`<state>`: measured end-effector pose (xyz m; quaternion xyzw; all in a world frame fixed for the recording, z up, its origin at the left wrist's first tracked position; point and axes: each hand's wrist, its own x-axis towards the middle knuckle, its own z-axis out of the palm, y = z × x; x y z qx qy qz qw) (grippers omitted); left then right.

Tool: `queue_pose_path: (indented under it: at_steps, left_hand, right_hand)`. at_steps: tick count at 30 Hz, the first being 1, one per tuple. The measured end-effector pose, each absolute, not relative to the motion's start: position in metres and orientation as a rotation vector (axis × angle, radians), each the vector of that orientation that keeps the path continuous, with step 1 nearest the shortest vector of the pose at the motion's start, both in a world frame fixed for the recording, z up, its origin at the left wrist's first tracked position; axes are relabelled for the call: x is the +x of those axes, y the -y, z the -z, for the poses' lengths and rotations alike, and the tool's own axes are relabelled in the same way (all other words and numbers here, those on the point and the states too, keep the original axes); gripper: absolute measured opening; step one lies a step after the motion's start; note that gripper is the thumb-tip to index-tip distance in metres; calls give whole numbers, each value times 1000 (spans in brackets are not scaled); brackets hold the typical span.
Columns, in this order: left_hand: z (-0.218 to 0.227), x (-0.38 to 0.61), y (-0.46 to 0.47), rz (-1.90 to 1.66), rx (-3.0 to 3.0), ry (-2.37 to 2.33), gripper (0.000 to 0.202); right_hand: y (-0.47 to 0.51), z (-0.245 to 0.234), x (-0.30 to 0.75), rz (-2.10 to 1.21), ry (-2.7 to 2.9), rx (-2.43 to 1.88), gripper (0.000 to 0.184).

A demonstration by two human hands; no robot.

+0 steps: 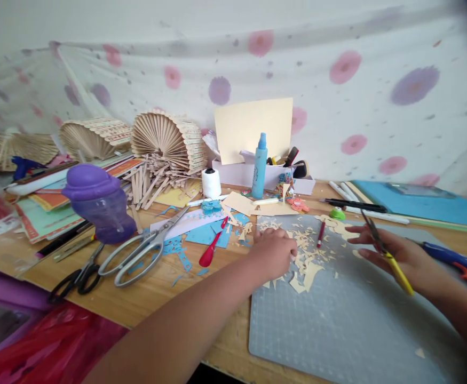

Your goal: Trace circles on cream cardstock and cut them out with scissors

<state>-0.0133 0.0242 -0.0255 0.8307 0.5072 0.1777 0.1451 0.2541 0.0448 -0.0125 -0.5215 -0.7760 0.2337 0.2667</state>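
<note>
My left hand [274,252] rests at the left edge of the grey cutting mat [321,330], its fingers curled down among cream paper scraps [308,273]. Whatever those fingers hold, if anything, is hidden. Over the mat's right side, my right hand [399,256] holds small yellow-handled scissors [400,273], dark blades pointing up and away. Its fingers stretch leftward. Between the hands lie more cream cuttings and a dark red pencil-like stick [321,234].
Large silver scissors [149,248], black-handled scissors [81,274] and a purple bottle [101,205] stand or lie left. Behind are a blue glue bottle [259,170], white thread spool [211,184] and folded-stick fans [169,138]. A blue glue gun [453,256] lies right.
</note>
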Motion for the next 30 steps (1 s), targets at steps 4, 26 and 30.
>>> queue_pose_path:
  at_steps: [4,26,30]
  left_hand:
    - [23,-14,-26,-461,2401,-1494,19]
    - [3,-22,-32,-627,2338,-1448,12]
    - [0,-29,-29,-735,2208,-1496,19]
  right_hand:
    - [-43,12,259,-631,2020,-1449,31]
    - [-28,4,229,-300,2392,-1584,28]
    - [-25,8,223,-317,2386,-1615,27]
